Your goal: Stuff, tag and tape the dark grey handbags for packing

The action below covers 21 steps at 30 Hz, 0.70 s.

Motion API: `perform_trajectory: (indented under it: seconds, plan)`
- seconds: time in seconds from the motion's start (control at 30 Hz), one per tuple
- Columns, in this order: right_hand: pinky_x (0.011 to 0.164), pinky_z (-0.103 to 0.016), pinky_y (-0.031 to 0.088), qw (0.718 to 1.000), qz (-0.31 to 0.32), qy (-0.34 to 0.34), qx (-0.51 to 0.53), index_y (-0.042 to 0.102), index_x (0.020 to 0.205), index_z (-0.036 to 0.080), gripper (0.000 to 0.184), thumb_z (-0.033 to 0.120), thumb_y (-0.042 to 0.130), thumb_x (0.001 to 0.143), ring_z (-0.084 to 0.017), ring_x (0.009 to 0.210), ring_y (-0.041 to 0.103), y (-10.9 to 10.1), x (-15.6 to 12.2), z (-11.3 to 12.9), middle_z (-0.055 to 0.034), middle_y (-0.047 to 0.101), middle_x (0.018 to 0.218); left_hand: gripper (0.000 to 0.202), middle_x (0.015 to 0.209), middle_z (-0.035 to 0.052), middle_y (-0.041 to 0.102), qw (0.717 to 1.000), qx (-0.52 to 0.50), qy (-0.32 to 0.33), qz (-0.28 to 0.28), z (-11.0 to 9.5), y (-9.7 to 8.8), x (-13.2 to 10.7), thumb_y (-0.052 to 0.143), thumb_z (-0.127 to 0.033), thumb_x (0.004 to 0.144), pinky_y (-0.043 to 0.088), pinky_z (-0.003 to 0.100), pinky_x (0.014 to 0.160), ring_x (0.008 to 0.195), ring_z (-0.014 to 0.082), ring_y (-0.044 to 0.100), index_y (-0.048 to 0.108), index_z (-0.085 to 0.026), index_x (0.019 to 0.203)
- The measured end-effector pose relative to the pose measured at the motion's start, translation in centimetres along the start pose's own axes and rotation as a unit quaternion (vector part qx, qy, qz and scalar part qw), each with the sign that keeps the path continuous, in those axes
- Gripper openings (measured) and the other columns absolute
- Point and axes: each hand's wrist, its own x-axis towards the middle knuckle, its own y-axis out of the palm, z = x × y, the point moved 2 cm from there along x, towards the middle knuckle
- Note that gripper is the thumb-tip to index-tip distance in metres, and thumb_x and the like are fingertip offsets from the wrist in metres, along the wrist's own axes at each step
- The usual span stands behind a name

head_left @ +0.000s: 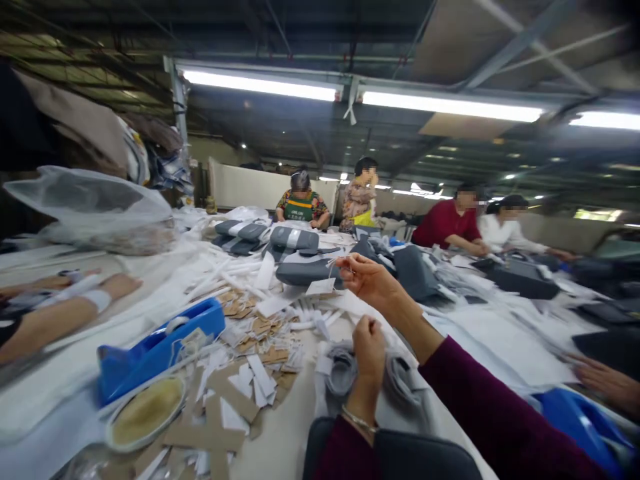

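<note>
My right hand (pixel 370 280) is raised over the table with its fingers pinched on a thin string, from which a small white tag (pixel 321 287) hangs. My left hand (pixel 369 347) is lower and closer to me, closed in a fist on a grey fabric piece (pixel 345 373) that lies bunched on the table. Both arms wear dark maroon sleeves, and a thin bracelet sits on the left wrist. A scatter of white and brown paper tags (pixel 255 333) lies just left of both hands.
A blue tape dispenser (pixel 155 347) and a round dish with a yellowish sponge (pixel 146 413) sit at the left front. Another person's forearms (pixel 55 313) rest at far left. Grey fabric stacks (pixel 295 239) lie farther back, with several seated workers behind. A blue object (pixel 580 420) is at right.
</note>
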Motion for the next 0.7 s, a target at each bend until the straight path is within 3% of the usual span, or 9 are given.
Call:
perform_trajectory:
  seconds: [0.07, 0.17, 0.3, 0.37, 0.5, 0.6, 0.7]
  plan:
    - [0.046, -0.018, 0.032, 1.000, -0.008, -0.001, -0.017, 0.052, 0.076, 0.019, 0.021, 0.021, 0.072, 0.071, -0.008, 0.060, 0.043, -1.6, -3.3, 2.8, -0.0020, 0.063, 0.094, 0.021, 0.063, -0.0015, 0.052, 0.987, -0.154, -0.027, 0.025, 0.1, 1.0, 0.5, 0.055, -0.035, 0.085, 0.041, 0.023, 0.055, 0.057, 0.0105, 0.049, 0.057, -0.016, 0.077]
    - [0.041, -0.017, 0.025, 0.999, -0.029, 0.001, -0.037, 0.053, 0.076, 0.017, 0.019, 0.022, 0.071, 0.073, -0.006, 0.056, 0.039, -3.7, -7.8, 4.8, -0.0033, 0.063, 0.097, 0.037, 0.070, 0.0006, 0.055, 0.958, -0.268, -0.057, 0.078, -0.3, 1.4, 0.8, 0.051, -0.052, 0.083, 0.039, 0.023, 0.052, 0.057, 0.0099, 0.049, 0.057, -0.016, 0.086]
    - [0.044, -0.015, 0.031, 0.991, -0.079, 0.070, -0.080, 0.054, 0.077, 0.016, 0.023, 0.022, 0.075, 0.068, -0.005, 0.057, 0.047, -7.0, -11.3, 3.5, -0.0026, 0.063, 0.085, 0.062, 0.093, 0.0072, 0.061, 0.882, -0.400, -0.053, 0.245, -2.1, 1.4, -0.5, 0.052, -0.071, 0.075, 0.046, 0.027, 0.068, 0.078, 0.0141, 0.057, 0.061, -0.016, 0.103]
    - [0.044, -0.016, 0.032, 0.985, -0.097, 0.102, -0.097, 0.054, 0.075, 0.015, 0.026, 0.022, 0.077, 0.064, -0.005, 0.053, 0.046, -8.6, -12.1, 2.2, 0.0000, 0.061, 0.072, 0.058, 0.099, 0.0068, 0.062, 0.854, -0.416, -0.036, 0.309, -2.8, 1.6, -1.3, 0.066, -0.062, 0.071, 0.046, 0.026, 0.071, 0.081, 0.0141, 0.057, 0.061, -0.017, 0.108]
    - [0.043, -0.016, 0.030, 0.978, -0.117, 0.118, -0.126, 0.056, 0.073, 0.014, 0.026, 0.025, 0.076, 0.063, -0.004, 0.049, 0.044, -10.7, -13.2, 0.9, -0.0006, 0.062, 0.070, 0.041, 0.089, 0.0009, 0.062, 0.886, -0.327, -0.038, 0.328, -2.9, 2.3, -1.9, 0.080, -0.028, 0.066, 0.043, 0.022, 0.067, 0.069, 0.0085, 0.055, 0.061, -0.018, 0.101]
    - [0.043, -0.016, 0.033, 0.973, -0.121, 0.126, -0.148, 0.057, 0.074, 0.014, 0.023, 0.026, 0.075, 0.065, -0.005, 0.047, 0.045, -11.4, -13.7, 1.3, 0.0010, 0.059, 0.062, 0.035, 0.078, -0.0016, 0.059, 0.889, -0.306, -0.025, 0.341, -3.0, 2.7, -2.1, 0.079, -0.026, 0.068, 0.041, 0.022, 0.063, 0.063, 0.0075, 0.052, 0.061, -0.018, 0.097]
    - [0.043, -0.018, 0.035, 0.968, -0.128, 0.123, -0.175, 0.057, 0.073, 0.014, 0.019, 0.023, 0.072, 0.066, -0.006, 0.045, 0.046, -11.4, -13.8, 2.0, 0.0032, 0.055, 0.054, 0.039, 0.068, -0.0042, 0.054, 0.881, -0.306, 0.008, 0.360, -3.6, 2.7, -2.2, 0.077, -0.028, 0.070, 0.035, 0.021, 0.054, 0.053, 0.0057, 0.044, 0.060, -0.019, 0.103]
